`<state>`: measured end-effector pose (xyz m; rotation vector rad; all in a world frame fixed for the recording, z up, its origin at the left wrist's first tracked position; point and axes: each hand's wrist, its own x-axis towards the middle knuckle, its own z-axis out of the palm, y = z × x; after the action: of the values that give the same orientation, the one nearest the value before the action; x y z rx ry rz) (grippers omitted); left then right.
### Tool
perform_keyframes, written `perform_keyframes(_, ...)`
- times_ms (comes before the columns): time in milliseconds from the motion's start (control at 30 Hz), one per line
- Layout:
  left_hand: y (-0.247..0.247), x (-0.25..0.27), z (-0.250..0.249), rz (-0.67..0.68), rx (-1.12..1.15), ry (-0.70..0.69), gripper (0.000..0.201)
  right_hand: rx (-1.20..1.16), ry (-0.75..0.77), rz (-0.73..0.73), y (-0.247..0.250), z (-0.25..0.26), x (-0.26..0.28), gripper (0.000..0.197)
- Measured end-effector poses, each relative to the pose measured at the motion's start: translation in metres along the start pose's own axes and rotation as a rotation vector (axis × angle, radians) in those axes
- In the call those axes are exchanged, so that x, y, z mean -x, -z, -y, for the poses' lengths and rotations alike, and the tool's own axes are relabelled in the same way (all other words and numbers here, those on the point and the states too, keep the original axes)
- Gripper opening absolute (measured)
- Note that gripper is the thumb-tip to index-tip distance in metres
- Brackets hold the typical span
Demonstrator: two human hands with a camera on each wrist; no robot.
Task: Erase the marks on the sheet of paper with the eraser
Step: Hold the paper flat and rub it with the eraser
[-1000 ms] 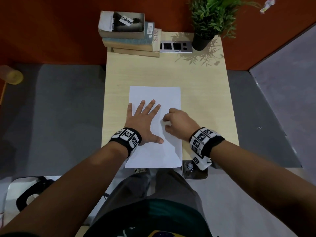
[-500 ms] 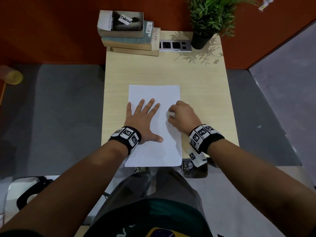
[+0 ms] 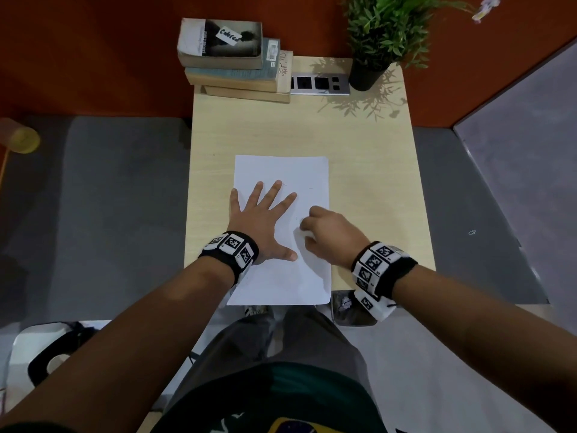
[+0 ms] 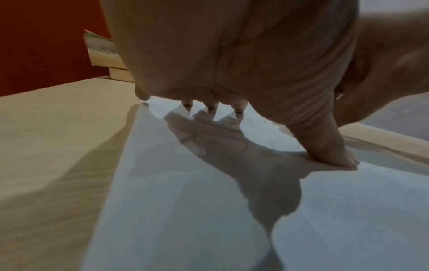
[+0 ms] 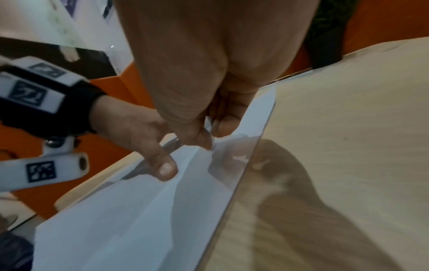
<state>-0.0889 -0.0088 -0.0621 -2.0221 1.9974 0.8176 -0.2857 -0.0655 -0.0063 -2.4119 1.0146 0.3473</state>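
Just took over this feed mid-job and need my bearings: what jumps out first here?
The white sheet of paper lying lengthwise on the light wooden desk, with the left hand spread flat on it, pinning it down. Beside it, the right hand is curled over the sheet's right half, pinching a small white eraser. At the desk's far edge stand a stack of worn books and a green potted plant.

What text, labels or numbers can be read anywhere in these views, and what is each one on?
"Cabred": handwritten on a white tag on the top book of the stack.
"Little": handwritten on the lowest book's page edge; the word before it is unclear.
Top book's spine text: too small to read.
Wristband markers: coded squares, no words.
Sheet of paper: only faint marks, no legible text.
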Motion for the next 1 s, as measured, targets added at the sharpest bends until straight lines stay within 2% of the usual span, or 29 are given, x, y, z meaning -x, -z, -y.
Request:
perform_keyframes(67, -0.001, 0.000, 0.001, 0.000, 0.005, 0.002, 0.140, 0.021, 0.017, 0.005, 0.008, -0.003, -0.004, 0.025)
perform_keyframes(233, -0.001, 0.000, 0.002, -0.002, 0.013, -0.002, 0.140, -0.010, -0.098, -0.147, 0.021, -0.018, -0.023, 0.027)
perform_keyframes(433, -0.001, -0.001, 0.001, -0.004, -0.002, -0.004, 0.140, 0.028, 0.077, 0.019, 0.004, 0.003, -0.001, 0.022)
perform_keyframes(567, -0.001, -0.001, 0.002, -0.013, 0.008, -0.007, 0.141, -0.025, -0.079, -0.126, 0.020, -0.014, -0.025, 0.029)
perform_keyframes(633, -0.001, 0.000, 0.002, -0.012, 0.005, -0.006, 0.140, -0.034, -0.090, -0.146, 0.016, -0.011, -0.024, 0.028)
perform_keyframes(800, -0.001, 0.001, 0.001, -0.015, -0.004, -0.012, 0.139, 0.050, 0.088, 0.037, 0.003, 0.006, -0.003, 0.022)
perform_keyframes(1000, 0.000, 0.002, 0.002, -0.009, -0.010, -0.007, 0.140, 0.011, -0.075, -0.133, 0.019, -0.017, -0.022, 0.020)
